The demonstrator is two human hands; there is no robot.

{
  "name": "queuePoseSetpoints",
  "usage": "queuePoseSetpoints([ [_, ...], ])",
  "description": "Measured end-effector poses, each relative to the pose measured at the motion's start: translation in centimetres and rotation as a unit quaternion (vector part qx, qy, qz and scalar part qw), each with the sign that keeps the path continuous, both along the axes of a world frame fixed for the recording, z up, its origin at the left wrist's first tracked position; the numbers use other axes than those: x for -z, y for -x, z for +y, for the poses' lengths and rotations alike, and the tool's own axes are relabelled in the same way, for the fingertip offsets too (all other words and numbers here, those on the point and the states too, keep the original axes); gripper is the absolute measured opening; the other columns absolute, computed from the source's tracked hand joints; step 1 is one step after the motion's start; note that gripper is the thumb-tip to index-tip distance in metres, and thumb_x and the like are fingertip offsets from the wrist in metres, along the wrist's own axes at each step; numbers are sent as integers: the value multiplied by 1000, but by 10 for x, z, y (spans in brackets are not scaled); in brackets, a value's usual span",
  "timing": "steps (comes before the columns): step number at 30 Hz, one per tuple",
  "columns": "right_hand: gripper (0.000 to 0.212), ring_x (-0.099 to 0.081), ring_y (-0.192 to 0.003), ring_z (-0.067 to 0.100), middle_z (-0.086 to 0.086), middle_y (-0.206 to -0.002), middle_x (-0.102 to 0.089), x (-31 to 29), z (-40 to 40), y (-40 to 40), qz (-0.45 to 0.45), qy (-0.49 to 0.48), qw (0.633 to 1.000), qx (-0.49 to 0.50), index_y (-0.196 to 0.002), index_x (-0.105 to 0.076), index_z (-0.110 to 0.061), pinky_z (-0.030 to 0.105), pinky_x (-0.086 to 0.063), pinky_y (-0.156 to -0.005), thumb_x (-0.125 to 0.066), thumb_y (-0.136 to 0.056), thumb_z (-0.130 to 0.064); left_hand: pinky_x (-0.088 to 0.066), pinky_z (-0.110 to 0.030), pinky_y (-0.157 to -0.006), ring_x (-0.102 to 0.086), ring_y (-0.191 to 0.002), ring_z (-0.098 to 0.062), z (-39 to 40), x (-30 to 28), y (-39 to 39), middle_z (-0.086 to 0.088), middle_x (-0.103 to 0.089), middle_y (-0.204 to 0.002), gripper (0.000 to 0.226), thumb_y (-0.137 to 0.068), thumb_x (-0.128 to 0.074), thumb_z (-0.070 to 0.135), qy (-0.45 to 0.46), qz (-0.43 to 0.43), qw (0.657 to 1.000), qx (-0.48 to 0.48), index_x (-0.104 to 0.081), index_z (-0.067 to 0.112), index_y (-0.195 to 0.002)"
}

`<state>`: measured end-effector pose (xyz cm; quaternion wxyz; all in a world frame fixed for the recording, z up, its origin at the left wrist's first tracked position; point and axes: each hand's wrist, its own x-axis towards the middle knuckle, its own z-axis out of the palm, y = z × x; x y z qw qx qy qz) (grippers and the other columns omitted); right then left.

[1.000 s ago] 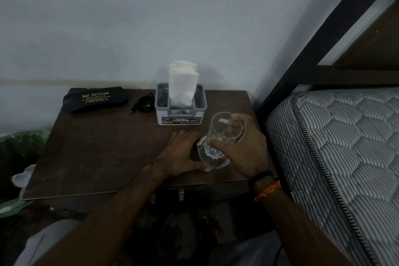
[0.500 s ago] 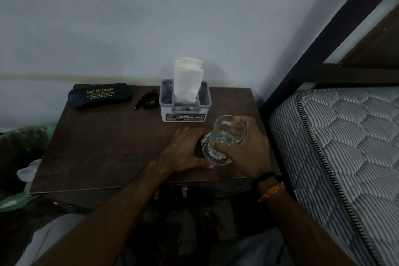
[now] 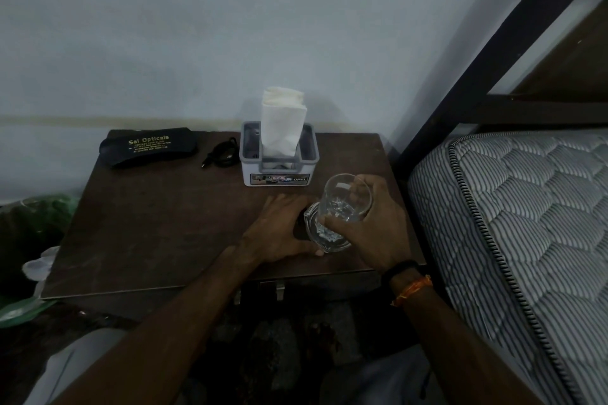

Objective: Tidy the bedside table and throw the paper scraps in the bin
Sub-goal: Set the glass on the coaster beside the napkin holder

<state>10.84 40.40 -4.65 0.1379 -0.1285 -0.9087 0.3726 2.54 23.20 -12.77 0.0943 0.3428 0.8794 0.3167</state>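
Observation:
A dark wooden bedside table point(image 3: 164, 223) stands against the wall. My right hand point(image 3: 378, 230) is shut on a clear drinking glass point(image 3: 342, 207), held tilted at the table's front right with its base near the tabletop. My left hand point(image 3: 279, 230) lies palm down on the table right beside the glass. Its fingertips are hidden behind the glass, next to a small dark patch I cannot identify. No paper scraps show on the tabletop.
At the back stand a grey tissue holder point(image 3: 279, 171) with white tissues point(image 3: 283, 122), a black spectacle case point(image 3: 149, 146) and a small black cable point(image 3: 223, 154). A striped mattress point(image 3: 526, 223) and dark bed frame point(image 3: 493, 43) border the right. Green plastic point(image 3: 29, 223) lies left of the table.
Both hands and the glass stay at the same spot on the table. Only the camera view has shifted slightly.

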Motion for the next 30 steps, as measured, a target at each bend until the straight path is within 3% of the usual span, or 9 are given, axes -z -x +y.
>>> queuePoseSetpoints([
  [6, 106, -57, -111, 8, -13, -125, -56, 6, -1, -8, -20, 71, 997, -10, -137, -38, -26, 27, -51, -93, -95, -49, -42, -33, -36, -106, -44, -125, -13, -1, 4, 2, 9, -52, -137, 95, -59, -77, 70, 5, 9, 1000, 3, -45, 29, -139],
  [11, 102, -53, -116, 11, -9, -124, -54, 22, -8, -22, 1, 105, 994, 12, -124, -41, -34, 29, -48, -98, -98, -39, -37, -34, -33, -106, -42, -126, -12, -7, 4, 3, 8, -49, -139, 96, -61, -77, 68, 18, 11, 1000, -1, -41, 29, -141],
  [15, 103, -44, -120, 18, -2, -126, -49, 40, -14, -24, -62, 53, 996, 39, -125, -48, -20, 21, -33, -95, -94, -38, -48, -33, -37, -110, -41, -131, -17, -18, 6, 0, 3, -45, -144, 88, -71, -69, 67, 52, 53, 997, -5, -40, 25, -143],
  [19, 102, -47, -115, 18, -3, -118, -53, 49, -18, -21, -68, -32, 996, 55, -118, -50, -17, 16, -18, -86, -69, -37, -75, -15, -34, -121, -27, -147, -21, -28, 18, -9, -4, -32, -158, 79, -87, -54, 60, 69, 117, 991, -13, -35, 16, -150],
  [23, 92, -51, -114, 18, -3, -117, -58, 56, -15, -18, -68, -43, 995, 60, -117, -55, -17, 18, -19, -89, -83, -44, -66, -12, -41, -123, -19, -151, -21, -26, 27, -19, -6, -27, -160, 69, -97, -33, 58, 116, 189, 975, -16, -34, 15, -151],
  [30, 86, -52, -112, 23, 2, -116, -60, 61, -11, -13, -63, -54, 994, 74, -114, -56, -14, 32, -31, -96, -89, -46, -56, -15, -41, -123, -19, -151, -18, -21, 25, -26, -4, -28, -161, 59, -101, -30, 47, 136, 197, 970, -44, -34, 18, -151],
])
